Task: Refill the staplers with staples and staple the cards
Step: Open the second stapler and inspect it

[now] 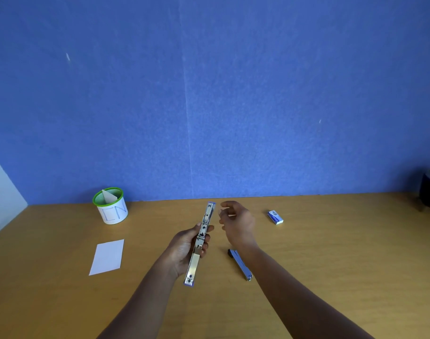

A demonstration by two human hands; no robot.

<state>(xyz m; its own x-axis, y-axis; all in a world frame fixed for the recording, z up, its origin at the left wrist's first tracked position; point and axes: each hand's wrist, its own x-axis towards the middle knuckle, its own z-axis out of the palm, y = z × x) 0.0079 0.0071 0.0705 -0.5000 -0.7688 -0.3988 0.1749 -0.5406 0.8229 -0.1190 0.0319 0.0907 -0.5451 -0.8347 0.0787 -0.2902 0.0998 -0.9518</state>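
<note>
Head view: left hand (188, 249) grips the stapler (201, 237) mid-body, swung open flat above the table (331, 245), evidently to expose the magazine for loading. Right hand (237, 221) hovers beside its far end, fingers loosely curled; whether they pinch staples cannot be told. Staple box (275, 217) lies close right, card (107, 256) left.

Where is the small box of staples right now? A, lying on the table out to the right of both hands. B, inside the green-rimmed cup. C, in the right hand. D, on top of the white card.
A: the staple box lies flat on the table, clear of the right hand and further right than it.
</note>
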